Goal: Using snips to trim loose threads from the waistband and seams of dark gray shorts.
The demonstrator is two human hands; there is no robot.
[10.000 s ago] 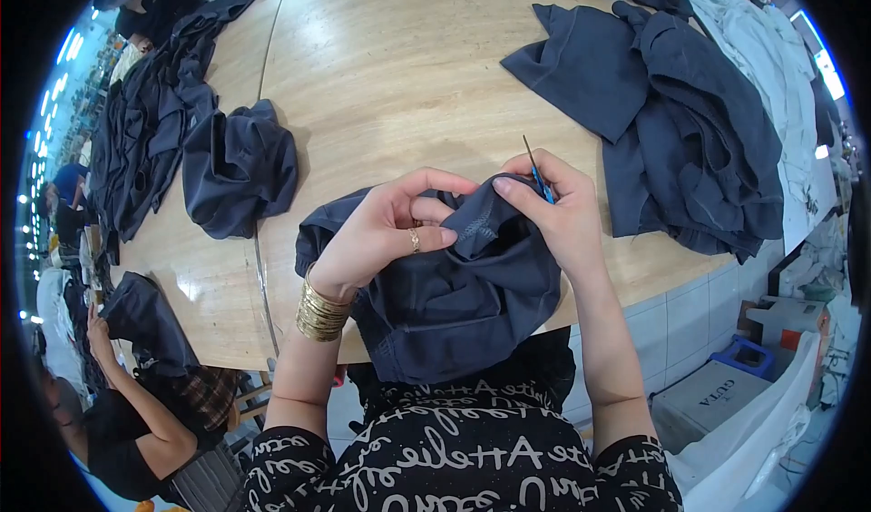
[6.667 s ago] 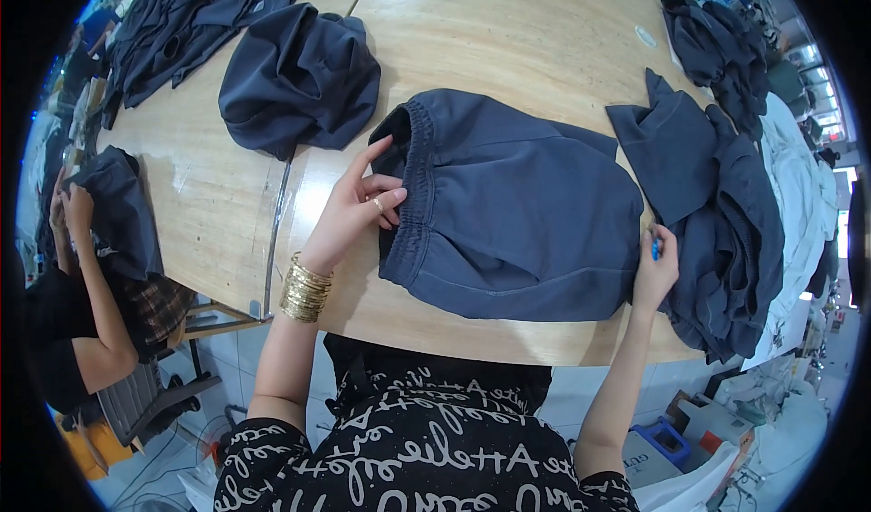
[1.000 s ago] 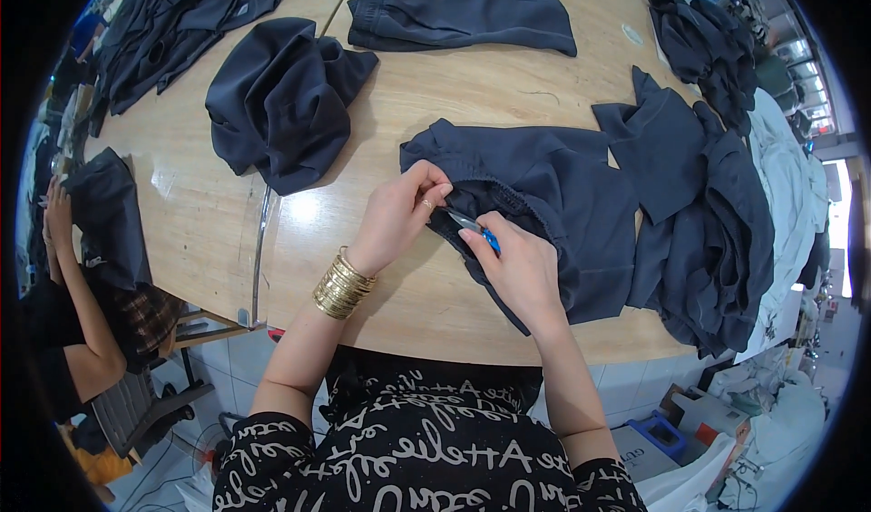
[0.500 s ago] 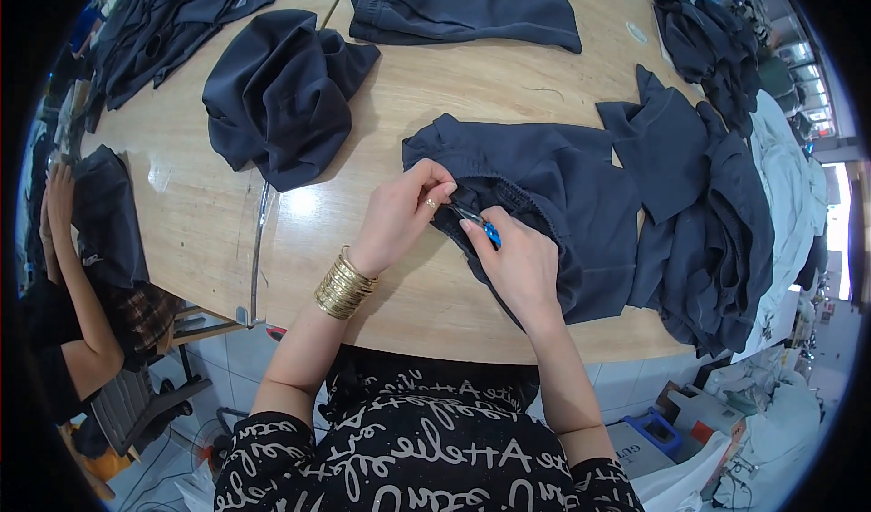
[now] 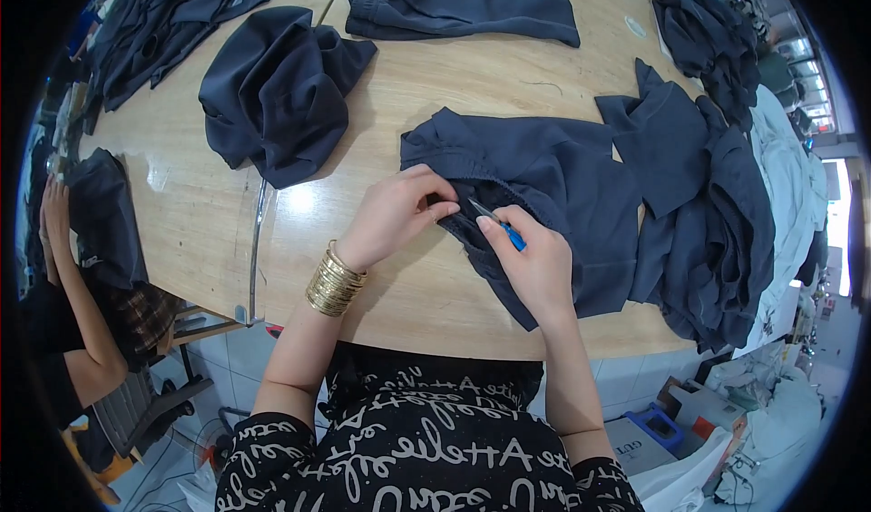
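A dark navy pair of shorts (image 5: 553,181) lies flat on the wooden table (image 5: 435,85) in front of me. My left hand (image 5: 392,214) pinches the fabric at its waistband edge. My right hand (image 5: 535,262) holds small blue-handled thread snips (image 5: 497,224), their metal tips pointing at the spot that the left fingers pinch. Gold bangles sit on my left wrist.
A crumpled navy garment (image 5: 277,90) lies at the left, a flat one (image 5: 463,4) at the far side, a pile (image 5: 717,203) at the right and more (image 5: 163,22) at the far left. Another person (image 5: 63,321) sits at the left table edge, handling dark cloth.
Over the last second my hands stayed at the waistband, shifting only slightly. Earlier I held a garment up, then spread it flat on the table.
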